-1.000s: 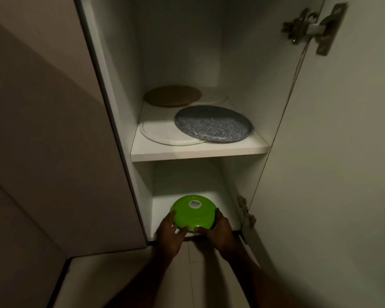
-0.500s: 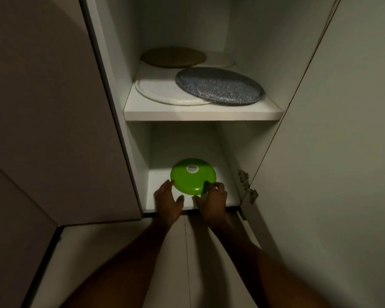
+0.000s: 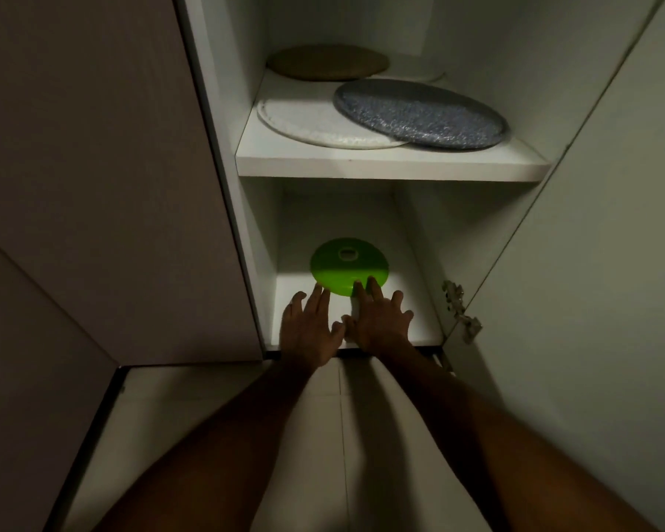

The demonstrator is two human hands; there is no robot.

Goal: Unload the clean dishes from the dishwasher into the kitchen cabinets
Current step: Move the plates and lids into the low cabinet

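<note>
A bright green bowl (image 3: 348, 264) lies upside down on the bottom shelf (image 3: 411, 312) of an open white cabinet, a white sticker on its base. My left hand (image 3: 310, 328) is spread flat at the shelf's front edge, its fingertips just short of the bowl's near left rim. My right hand (image 3: 381, 320) is spread beside it, with straight fingertips touching the bowl's near rim. Neither hand grips anything.
On the upper shelf (image 3: 392, 165) lie a speckled blue-grey plate (image 3: 419, 113) overlapping a white plate (image 3: 304, 120), and a brown round plate (image 3: 327, 63) behind. The cabinet door (image 3: 611, 224) stands open at the right, its hinge (image 3: 459, 307) near my right hand. A closed panel (image 3: 93, 167) is at the left.
Both hands have let go of the green bowl and opened flat. The bowl now sits farther back on the bottom shelf, pushed in by the fingertips.
</note>
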